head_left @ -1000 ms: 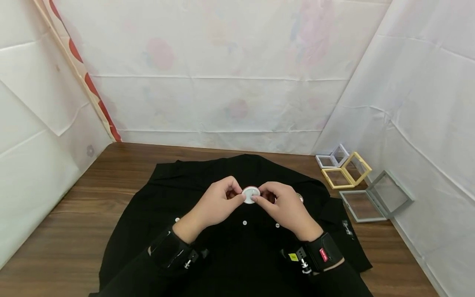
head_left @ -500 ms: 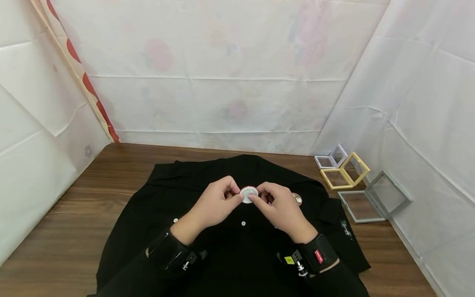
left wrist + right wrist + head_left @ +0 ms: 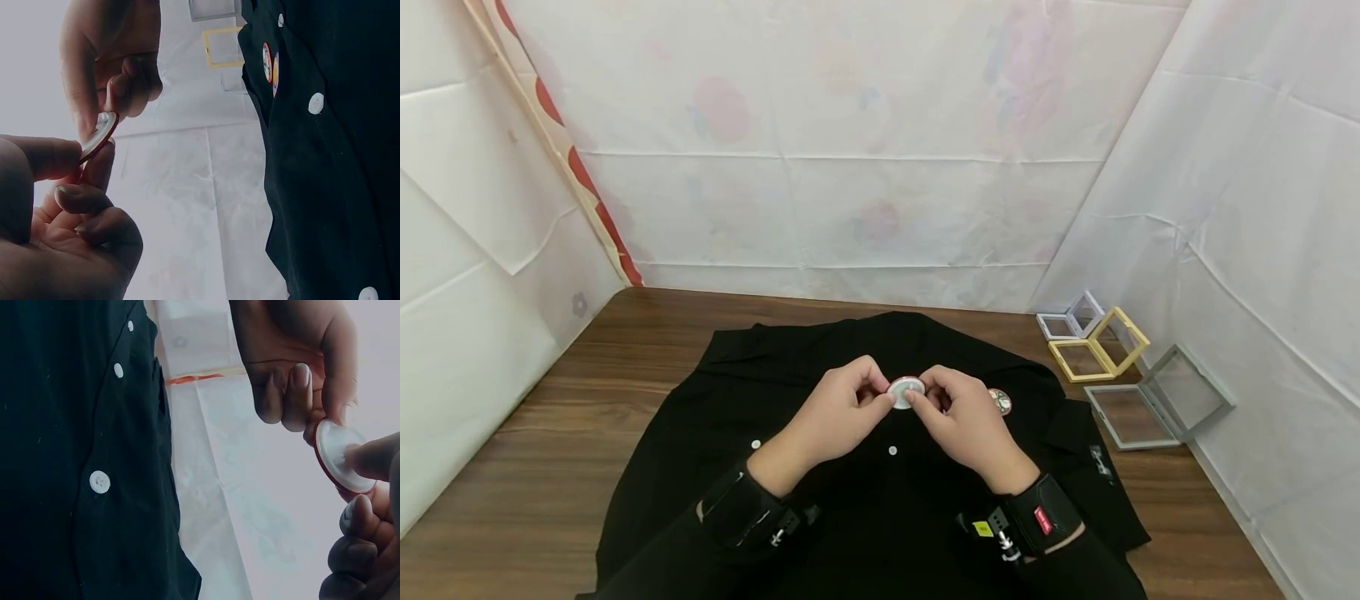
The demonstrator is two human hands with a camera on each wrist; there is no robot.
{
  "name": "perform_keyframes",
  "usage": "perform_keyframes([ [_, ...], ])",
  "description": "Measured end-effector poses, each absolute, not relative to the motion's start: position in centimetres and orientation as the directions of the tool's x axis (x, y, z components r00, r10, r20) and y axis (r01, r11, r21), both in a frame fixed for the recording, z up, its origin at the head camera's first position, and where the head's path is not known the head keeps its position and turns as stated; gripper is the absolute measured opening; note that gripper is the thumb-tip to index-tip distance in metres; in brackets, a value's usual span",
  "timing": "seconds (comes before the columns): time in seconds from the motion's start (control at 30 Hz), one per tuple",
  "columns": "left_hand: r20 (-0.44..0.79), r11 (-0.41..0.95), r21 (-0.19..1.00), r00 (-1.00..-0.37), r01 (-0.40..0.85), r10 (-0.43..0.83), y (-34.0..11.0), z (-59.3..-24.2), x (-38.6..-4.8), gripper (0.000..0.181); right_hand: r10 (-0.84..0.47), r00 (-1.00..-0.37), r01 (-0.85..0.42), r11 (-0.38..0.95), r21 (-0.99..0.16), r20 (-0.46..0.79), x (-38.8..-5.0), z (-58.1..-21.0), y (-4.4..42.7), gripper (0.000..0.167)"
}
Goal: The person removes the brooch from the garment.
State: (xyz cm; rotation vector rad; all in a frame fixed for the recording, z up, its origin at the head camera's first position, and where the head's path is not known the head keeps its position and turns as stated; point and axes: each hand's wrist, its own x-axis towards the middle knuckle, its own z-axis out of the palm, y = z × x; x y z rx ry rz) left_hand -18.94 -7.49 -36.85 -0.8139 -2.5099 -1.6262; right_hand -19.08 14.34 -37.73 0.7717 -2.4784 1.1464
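Observation:
A round pin badge [image 3: 906, 392] with a white back and red rim is held between both hands over a black shirt [image 3: 820, 500]. My left hand [image 3: 844, 410] pinches its left edge between thumb and forefinger. From the other side my right hand [image 3: 967, 417] grips it, thumb pressing the white back, as the badge [image 3: 342, 456] in the right wrist view shows. The pin itself cannot be made out. Two coloured badges, one red-rimmed badge [image 3: 267, 62] and one purplish badge [image 3: 275, 74], lie against the shirt in the left wrist view.
At the right of the wooden table [image 3: 550, 450] stand three opened hinged frames: a white frame [image 3: 1070, 318], a yellow frame [image 3: 1097, 348] and a grey frame [image 3: 1159, 404]. White cloth [image 3: 850, 167] walls in the table. White buttons [image 3: 892, 451] dot the shirt.
My right hand has shifted slightly left, showing more of the coloured badge beside it. Both hands keep their hold on the white-backed badge, which has tilted a little.

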Motion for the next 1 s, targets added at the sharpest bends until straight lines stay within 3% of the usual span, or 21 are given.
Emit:
perform_keyframes([
  [1.0,0.326,0.311,0.832,-0.859,0.459,0.396,-7.51,-37.17,-19.17,0.007,-0.336,-0.83,-0.558,0.514,-0.652,0.445,-19.09,-38.03,14.01,0.008],
])
